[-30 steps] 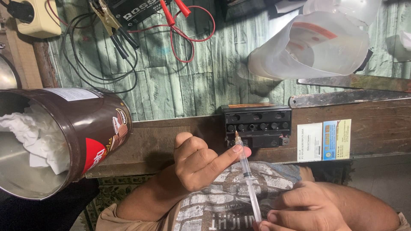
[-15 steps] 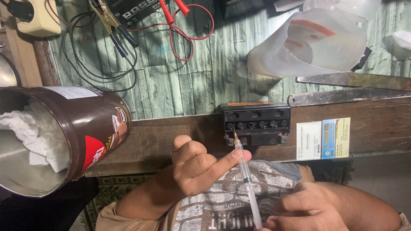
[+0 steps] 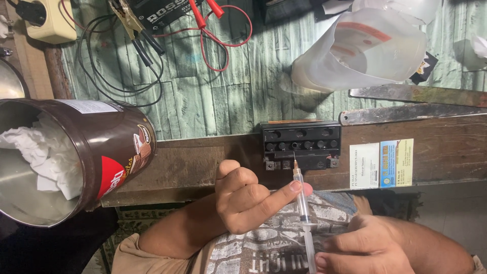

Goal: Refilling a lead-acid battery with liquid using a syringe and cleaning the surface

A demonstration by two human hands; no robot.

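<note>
- Left hand (image 3: 248,203): fingers curled, index finger extended and pressed against the syringe (image 3: 303,203) barrel, steadying it.
- Right hand (image 3: 362,248): grips the syringe's plunger end at the lower edge of view.
- Syringe: needle tip points into a port on the black battery (image 3: 302,144).
- Battery: sits on the wooden bench edge (image 3: 193,162), right of the brown tin (image 3: 101,152).
</note>
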